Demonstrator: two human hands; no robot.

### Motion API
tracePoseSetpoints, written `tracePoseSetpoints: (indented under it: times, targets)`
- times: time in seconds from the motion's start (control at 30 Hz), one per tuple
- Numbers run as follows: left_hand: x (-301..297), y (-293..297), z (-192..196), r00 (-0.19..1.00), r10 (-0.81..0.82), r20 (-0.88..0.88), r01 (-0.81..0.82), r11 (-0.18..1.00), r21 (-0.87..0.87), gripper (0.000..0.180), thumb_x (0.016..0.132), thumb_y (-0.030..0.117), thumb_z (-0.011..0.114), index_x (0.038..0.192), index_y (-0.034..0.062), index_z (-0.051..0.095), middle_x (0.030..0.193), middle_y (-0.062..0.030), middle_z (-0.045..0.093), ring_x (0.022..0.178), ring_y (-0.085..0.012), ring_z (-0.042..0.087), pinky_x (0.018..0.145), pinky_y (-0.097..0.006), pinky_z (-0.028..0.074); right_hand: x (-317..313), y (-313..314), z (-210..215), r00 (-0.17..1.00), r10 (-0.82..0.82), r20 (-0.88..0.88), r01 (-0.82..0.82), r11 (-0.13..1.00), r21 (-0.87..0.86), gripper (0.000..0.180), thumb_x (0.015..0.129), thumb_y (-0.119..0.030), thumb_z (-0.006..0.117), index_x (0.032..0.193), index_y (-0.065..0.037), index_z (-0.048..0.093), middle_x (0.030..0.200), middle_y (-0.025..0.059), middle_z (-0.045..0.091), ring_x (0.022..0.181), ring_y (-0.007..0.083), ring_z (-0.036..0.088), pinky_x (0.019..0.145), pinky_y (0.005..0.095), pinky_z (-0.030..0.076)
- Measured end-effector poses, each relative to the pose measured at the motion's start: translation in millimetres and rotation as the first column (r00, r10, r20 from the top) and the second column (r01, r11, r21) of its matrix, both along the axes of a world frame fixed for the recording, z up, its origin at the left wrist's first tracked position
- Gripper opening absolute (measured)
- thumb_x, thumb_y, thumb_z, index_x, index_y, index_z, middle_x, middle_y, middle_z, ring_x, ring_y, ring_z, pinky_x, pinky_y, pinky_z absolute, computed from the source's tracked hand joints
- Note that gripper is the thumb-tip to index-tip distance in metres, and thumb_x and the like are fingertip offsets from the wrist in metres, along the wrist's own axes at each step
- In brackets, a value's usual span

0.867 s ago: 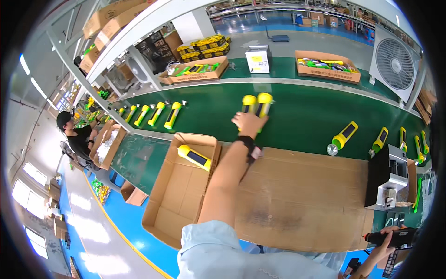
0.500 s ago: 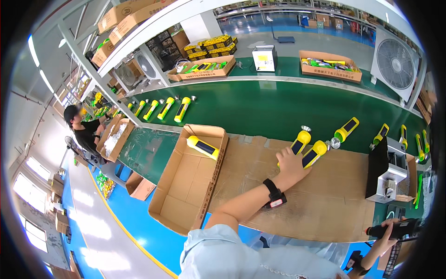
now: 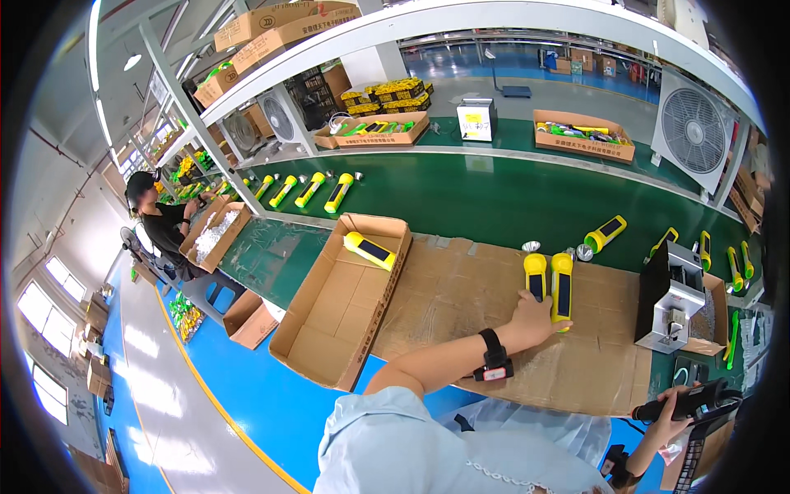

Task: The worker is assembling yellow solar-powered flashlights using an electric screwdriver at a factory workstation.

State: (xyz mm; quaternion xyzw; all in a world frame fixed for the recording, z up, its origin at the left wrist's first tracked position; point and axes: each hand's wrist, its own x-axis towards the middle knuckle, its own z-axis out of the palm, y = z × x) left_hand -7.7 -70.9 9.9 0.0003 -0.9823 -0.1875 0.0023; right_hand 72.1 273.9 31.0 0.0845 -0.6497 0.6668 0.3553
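Hands first: right hand [image 3: 668, 405] at the lower right, fingers clamped on a black handheld tool [image 3: 690, 401], below the grey machine [image 3: 671, 296]. Left hand [image 3: 535, 317] reaches out over the cardboard-covered desk [image 3: 461, 305], fingers closed on the butt ends of two yellow flashlights [image 3: 550, 284] lying side by side, heads pointing away; black wrist device [image 3: 494, 362] on that forearm. Left of the flashlights, an open cardboard box [image 3: 337, 321] sits on the desk edge, one yellow flashlight [image 3: 370, 250] lying in its far end. Just beyond the held pair, two small silver reflector parts [image 3: 532, 246] on the cardboard. Beyond those, green conveyor belt [image 3: 494, 193] with another yellow flashlight [image 3: 605, 234] to the right of the pair and a row of yellow flashlights [image 3: 311, 189] far left of the box. Further left, a seated person in black [image 3: 164, 226] beside a box of white parts [image 3: 216, 235]. White fan [image 3: 698, 128] at the far right past the belt
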Motion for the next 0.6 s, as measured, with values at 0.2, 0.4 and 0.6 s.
tracePoseSetpoints:
  times: [0.2,0.4,0.6]
  targets:
    - [14,14,40,0.984,-0.124,0.128,0.089,0.964,0.251,0.041,0.082,0.035,0.061,0.112,0.0083,0.059,0.108,-0.0253,0.054,0.093,-0.0433,0.056,0.069,-0.05,0.048,15,4,6,1.0,-0.002,0.029,0.003,1.0,-0.005,0.051,0.086,0.001,0.058,0.131,0.001,0.034,0.081,0.0065,0.052,0.065,0.0124,0.05,0.061,0.0244,0.042]
    - [-29,-32,45,0.692,-0.678,-0.247,0.603,0.732,-0.318,0.036,0.054,0.019,0.072,0.089,0.0121,0.066,0.136,-0.0199,0.039,0.133,-0.0375,0.028,0.105,-0.057,0.024,23,7,5,0.999,0.009,0.049,-0.008,1.0,-0.018,0.052,0.085,0.003,0.056,0.132,0.001,0.032,0.081,0.0067,0.051,0.066,0.0124,0.05,0.061,0.0245,0.044]
    - [-65,-17,33,0.387,-0.902,-0.191,0.833,0.431,-0.347,0.051,0.051,0.04,0.082,0.088,0.0089,0.064,0.136,-0.0195,0.04,0.135,-0.035,0.027,0.111,-0.058,0.013,17,4,0,0.999,-0.01,0.032,0.011,0.999,-0.035,0.051,0.085,0.002,0.058,0.131,0.0,0.036,0.084,0.0055,0.054,0.063,0.0115,0.051,0.058,0.0237,0.043]
